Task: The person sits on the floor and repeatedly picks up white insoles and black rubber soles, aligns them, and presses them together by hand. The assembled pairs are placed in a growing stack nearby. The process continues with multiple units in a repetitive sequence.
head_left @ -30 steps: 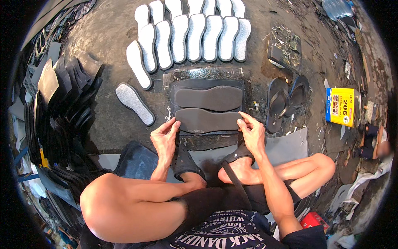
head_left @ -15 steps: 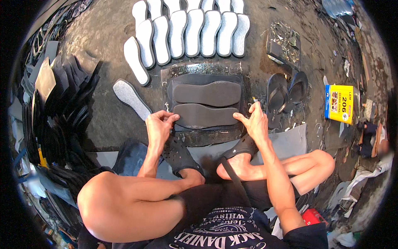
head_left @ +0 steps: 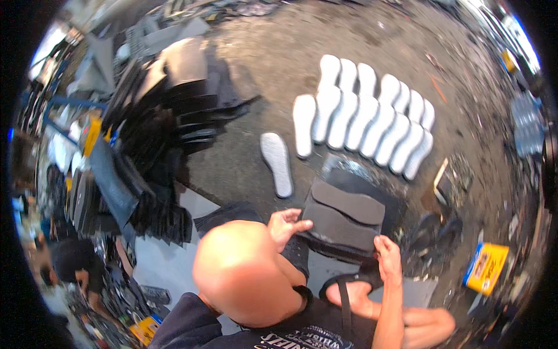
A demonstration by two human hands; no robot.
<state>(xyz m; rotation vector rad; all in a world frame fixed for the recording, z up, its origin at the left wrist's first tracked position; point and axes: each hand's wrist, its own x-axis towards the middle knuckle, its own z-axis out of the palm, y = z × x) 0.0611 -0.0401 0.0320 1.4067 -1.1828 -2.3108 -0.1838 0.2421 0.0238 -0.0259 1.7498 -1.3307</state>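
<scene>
Two dark shoe soles lie side by side on a dark stack of sheets in front of me, the far sole (head_left: 349,202) and the near sole (head_left: 342,227). At the near sole's left end, my left hand (head_left: 286,227) is closed, thumb and fingers pinching its tip. My right hand (head_left: 388,257) grips the opposite end between thumb and bent fingertips. Left of the stack, a pale grey insole with a dark edge (head_left: 277,164) lies alone on the ground. Beyond the stack, several similar pale insoles (head_left: 369,125) lie in two overlapping rows.
Dark sheets (head_left: 157,110) are heaped at the left. A yellow and blue box (head_left: 487,267) stands at the right, near dark sandals (head_left: 433,235). A clear plastic bottle pack (head_left: 528,125) is at far right. Another person (head_left: 75,262) sits at the lower left.
My view has swung to the left, so the soles and insoles appear farther right and tilted. Both hands stay at the near sole's ends.
</scene>
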